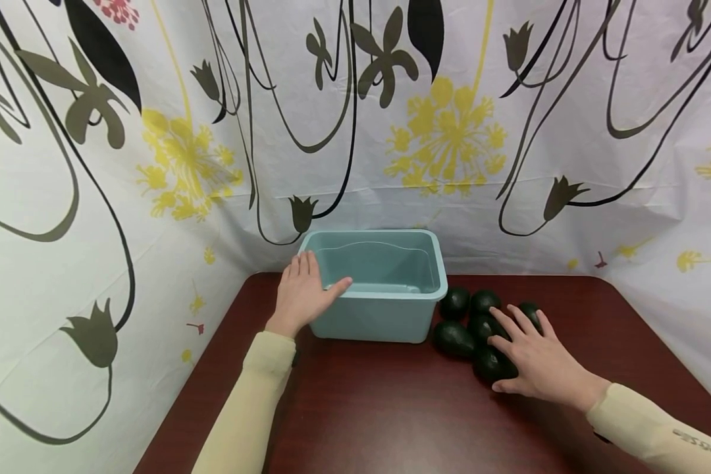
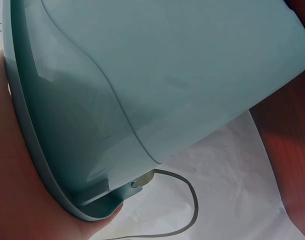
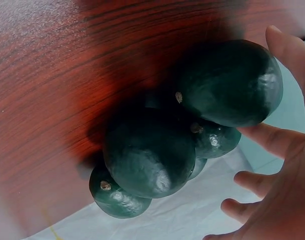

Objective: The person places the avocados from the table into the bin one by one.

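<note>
A light blue plastic bin [image 1: 373, 319] stands near the table's back edge. My left hand [image 1: 302, 293] rests at its left rim, fingers extended and thumb stretched over the opening. In the left wrist view, that hand lies along the rim beside the bin wall [image 2: 167, 65]. Right of the bin sits a cluster of several dark green avocados [image 1: 455, 339]. Spread fingers of my right hand [image 1: 542, 362] reach over the cluster's right side, partly hiding it. In the right wrist view, thumb and forefinger are beside one avocado [image 3: 227, 82], without curling round it.
The dark red wooden table [image 1: 379, 408] has rounded back corners. A white cloth [image 1: 355, 158] with a floral print hangs behind and at both sides of it. No avocado shows in the visible part of the bin's floor.
</note>
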